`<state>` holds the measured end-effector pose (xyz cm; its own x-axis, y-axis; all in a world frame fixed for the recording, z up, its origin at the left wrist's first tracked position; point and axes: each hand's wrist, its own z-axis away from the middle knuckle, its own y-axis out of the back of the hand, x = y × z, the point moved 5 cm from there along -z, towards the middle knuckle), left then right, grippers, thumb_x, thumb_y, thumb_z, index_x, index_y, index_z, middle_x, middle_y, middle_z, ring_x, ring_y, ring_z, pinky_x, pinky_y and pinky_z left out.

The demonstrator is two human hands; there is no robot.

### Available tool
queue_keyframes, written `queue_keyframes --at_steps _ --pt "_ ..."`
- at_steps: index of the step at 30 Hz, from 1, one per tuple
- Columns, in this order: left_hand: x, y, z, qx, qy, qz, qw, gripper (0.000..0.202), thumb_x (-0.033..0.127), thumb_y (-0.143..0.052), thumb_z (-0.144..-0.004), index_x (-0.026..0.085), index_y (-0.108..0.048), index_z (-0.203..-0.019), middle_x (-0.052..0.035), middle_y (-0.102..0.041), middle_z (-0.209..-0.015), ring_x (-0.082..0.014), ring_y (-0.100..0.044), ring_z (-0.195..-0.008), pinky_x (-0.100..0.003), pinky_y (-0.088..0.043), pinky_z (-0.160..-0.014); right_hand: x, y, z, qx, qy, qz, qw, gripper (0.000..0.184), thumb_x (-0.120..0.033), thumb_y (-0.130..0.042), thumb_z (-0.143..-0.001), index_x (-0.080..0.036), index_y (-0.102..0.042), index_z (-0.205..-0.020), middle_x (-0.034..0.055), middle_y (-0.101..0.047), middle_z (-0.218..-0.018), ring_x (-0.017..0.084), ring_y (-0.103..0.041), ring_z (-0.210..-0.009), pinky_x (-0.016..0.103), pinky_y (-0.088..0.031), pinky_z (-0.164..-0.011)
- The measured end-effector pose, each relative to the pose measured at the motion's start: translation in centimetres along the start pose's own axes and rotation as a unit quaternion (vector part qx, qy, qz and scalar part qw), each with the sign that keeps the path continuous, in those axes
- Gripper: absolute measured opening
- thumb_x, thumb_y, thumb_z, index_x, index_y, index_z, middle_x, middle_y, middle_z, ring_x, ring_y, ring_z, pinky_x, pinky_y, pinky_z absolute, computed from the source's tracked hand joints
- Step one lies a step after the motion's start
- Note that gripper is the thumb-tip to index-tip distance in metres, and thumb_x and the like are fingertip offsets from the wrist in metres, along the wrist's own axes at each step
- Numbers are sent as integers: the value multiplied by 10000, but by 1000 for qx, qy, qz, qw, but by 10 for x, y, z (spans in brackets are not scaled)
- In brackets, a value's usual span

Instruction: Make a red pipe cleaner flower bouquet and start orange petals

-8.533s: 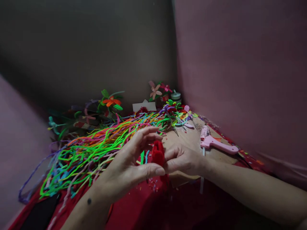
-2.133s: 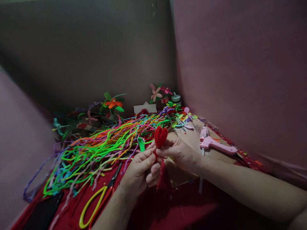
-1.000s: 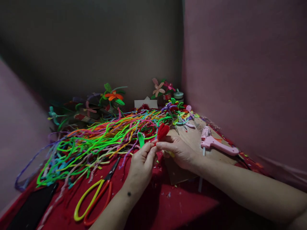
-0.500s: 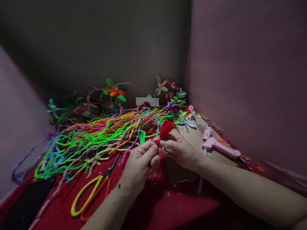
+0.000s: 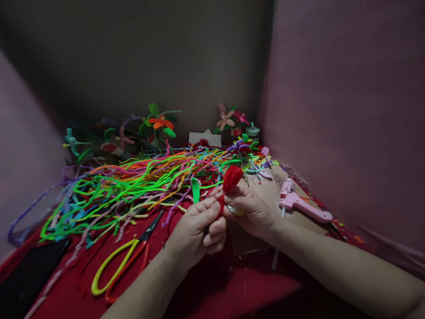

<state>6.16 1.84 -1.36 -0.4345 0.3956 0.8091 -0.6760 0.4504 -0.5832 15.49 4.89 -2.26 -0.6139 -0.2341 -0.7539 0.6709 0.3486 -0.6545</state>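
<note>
A red pipe-cleaner petal [image 5: 232, 179] stands upright between my two hands, its looped, fuzzy end on top. My left hand [image 5: 199, 226] pinches the stem end below the loop between thumb and fingers. From the other side my right hand [image 5: 250, 208] grips the same stem just under the loop, and something small and pale shows beneath its fingers. Behind my left hand stands a green pipe-cleaner loop [image 5: 195, 190]. To the left, scissors [image 5: 133, 257] with one yellow and one orange handle lie on the red cloth [image 5: 252, 288].
A heap of colourful pipe cleaners [image 5: 133, 181] spreads across the back left. A pink glue gun [image 5: 299, 204] rests on cardboard [image 5: 265, 186] at right. Finished flowers [image 5: 161, 122] stand along the wall, near a lidded jar [image 5: 253, 131]. A black flat object [image 5: 31, 274] lies front left.
My left hand has turned slightly, its lower fingers now showing more. The red petal stands a little more upright, with more of its stem visible below the loop. The view has shifted slightly.
</note>
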Motion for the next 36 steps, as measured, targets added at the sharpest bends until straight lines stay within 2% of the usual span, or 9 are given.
queue_keyframes --at_steps 3,6,11,14,16,22,28,30,36 --pt "3 1 -1 49 -19 -79 995 164 327 -534 -859 183 -568 -928 80 -417 -489 -29 -259 -343 -131 -236 -340 -1 1 -1 17 2 -3 1000 162 -181 -761 -578 -181 -705 -730 -29 -609 -621 48 -435 -489 192 -336 -507" --pt "7 2 0 106 -56 -202 972 237 364 -547 -842 184 -584 -992 70 -446 -523 -46 -308 -368 -158 -245 -357 -2 3 -1 31 5 8 999 158 -201 -756 -605 -186 -700 -752 -16 -631 -648 79 -512 -547 197 -372 -524" --pt "19 5 5 212 -194 -427 857 268 277 -649 -756 216 -648 -1017 -15 -632 -767 -153 -574 -687 -224 -408 -630 -1 4 1 51 21 34 998 135 -194 -746 -624 -179 -692 -747 -20 -641 -677 88 -538 -599 221 -414 -605" --pt "20 10 8 257 -224 -509 791 161 238 -649 -737 240 -683 -895 12 -585 -620 -143 -503 -538 -224 -344 -564 -2 2 2 66 36 33 997 143 -197 -762 -604 -177 -686 -724 -23 -642 -691 90 -532 -623 232 -414 -638" --pt "20 12 8 263 -231 -538 767 116 229 -619 -758 242 -686 -853 22 -552 -575 -128 -445 -483 -222 -312 -539 -2 1 3 72 43 30 996 168 -203 -775 -590 -180 -690 -734 -17 -651 -726 102 -544 -667 246 -418 -668" --pt "16 16 7 257 -206 -495 804 144 290 -563 -812 236 -692 -781 6 -551 -605 -149 -492 -587 -227 -349 -613 -4 -3 4 62 52 34 996 153 -244 -761 -624 -182 -701 -751 -7 -660 -746 104 -543 -676 250 -426 -670" --pt "13 16 8 275 -180 -504 799 147 300 -566 -804 220 -689 -793 22 -507 -577 -113 -381 -502 -221 -288 -519 -2 -1 4 65 42 36 996 128 -222 -739 -648 -186 -707 -767 -3 -665 -775 95 -540 -676 239 -419 -651" --pt "13 14 6 263 -161 -477 823 171 309 -549 -813 201 -666 -750 28 -475 -567 -104 -369 -508 -215 -284 -511 -2 -2 4 63 49 37 996 122 -213 -731 -654 -185 -709 -771 -5 -662 -762 90 -532 -657 236 -418 -645" --pt "11 5 -1 190 -65 -275 940 190 339 -591 -788 153 -605 -748 79 -363 -469 -50 -242 -412 -181 -178 -408 -4 -2 3 72 57 40 995 136 -219 -728 -649 -166 -701 -772 -21 -628 -681 82 -522 -611 217 -405 -590"
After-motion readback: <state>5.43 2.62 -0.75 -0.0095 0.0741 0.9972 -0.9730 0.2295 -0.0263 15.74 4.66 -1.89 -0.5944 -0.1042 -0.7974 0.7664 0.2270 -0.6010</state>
